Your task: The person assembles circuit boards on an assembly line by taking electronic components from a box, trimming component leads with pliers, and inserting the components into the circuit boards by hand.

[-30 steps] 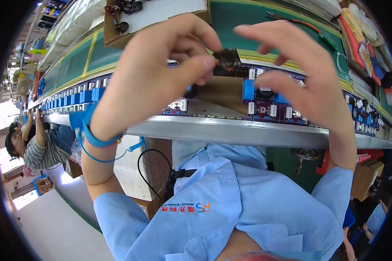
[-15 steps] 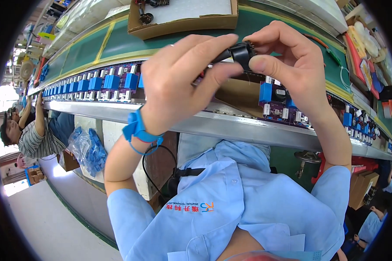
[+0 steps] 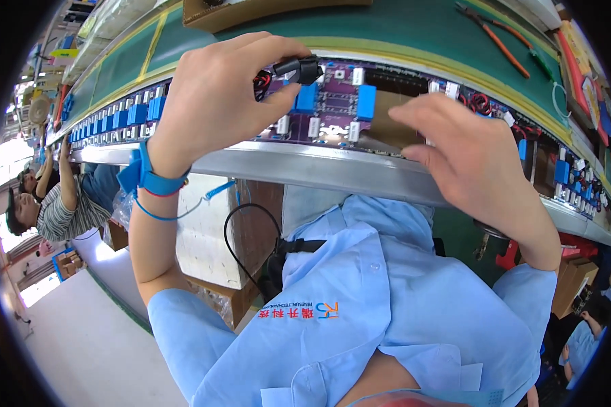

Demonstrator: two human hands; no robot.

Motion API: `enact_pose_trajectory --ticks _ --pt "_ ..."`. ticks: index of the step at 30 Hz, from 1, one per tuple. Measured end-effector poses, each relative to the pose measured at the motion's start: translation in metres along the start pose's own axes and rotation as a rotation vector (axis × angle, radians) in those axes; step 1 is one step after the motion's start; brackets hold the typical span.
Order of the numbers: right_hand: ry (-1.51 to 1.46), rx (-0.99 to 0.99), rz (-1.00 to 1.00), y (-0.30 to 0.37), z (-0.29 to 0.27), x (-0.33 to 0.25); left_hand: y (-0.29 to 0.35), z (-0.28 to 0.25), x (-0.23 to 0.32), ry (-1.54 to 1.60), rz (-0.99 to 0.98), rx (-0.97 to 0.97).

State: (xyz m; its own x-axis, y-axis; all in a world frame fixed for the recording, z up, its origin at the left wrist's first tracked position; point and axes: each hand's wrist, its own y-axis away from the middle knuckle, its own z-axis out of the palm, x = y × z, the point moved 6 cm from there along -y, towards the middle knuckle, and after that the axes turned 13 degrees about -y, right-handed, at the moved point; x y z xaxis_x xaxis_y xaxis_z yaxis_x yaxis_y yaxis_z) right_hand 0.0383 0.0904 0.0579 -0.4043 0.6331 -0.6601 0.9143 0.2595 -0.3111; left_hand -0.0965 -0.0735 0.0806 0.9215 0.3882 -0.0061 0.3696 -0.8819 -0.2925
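Observation:
My left hand (image 3: 214, 102) pinches a black cylindrical part (image 3: 299, 70) with red and dark wires between thumb and fingers. It holds the part over a purple circuit board (image 3: 336, 112) carrying blue block components (image 3: 366, 102) and white ones. A blue wrist strap (image 3: 159, 178) with a coiled cord circles my left wrist. My right hand (image 3: 465, 146) is open, slightly blurred, with its fingers apart. It hovers beside the board, over a brown cardboard piece (image 3: 387, 123) lying in the line. Whether the black part touches the board is hard to tell.
A metal rail (image 3: 319, 163) runs along the near side of the board line. Beyond lie a green work surface (image 3: 414, 27), pliers with orange handles (image 3: 502, 44), a green-handled tool (image 3: 542, 64) and a cardboard box (image 3: 265, 13). Another person (image 3: 68, 210) works at far left.
My hands have moved apart. The left has carried the black part left and down over a board; the right has let go of it and dropped lower. The pliers now show.

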Motion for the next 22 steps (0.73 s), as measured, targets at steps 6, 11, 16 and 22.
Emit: enact_pose_trajectory --ticks 6,11,16,22 --pt "0.391 -0.403 0.282 0.03 0.024 0.012 -0.023 0.019 0.029 -0.068 0.186 -0.16" --pt "0.429 -0.343 0.29 0.046 0.016 0.018 -0.052 0.022 0.063 -0.017 0.292 -0.216" --pt "0.468 -0.284 0.311 0.07 0.01 0.023 -0.082 0.028 0.094 -0.027 0.307 -0.432" --pt "0.598 -0.234 0.465 0.102 -0.013 0.04 -0.087 0.052 0.11 -0.148 0.408 -0.567"
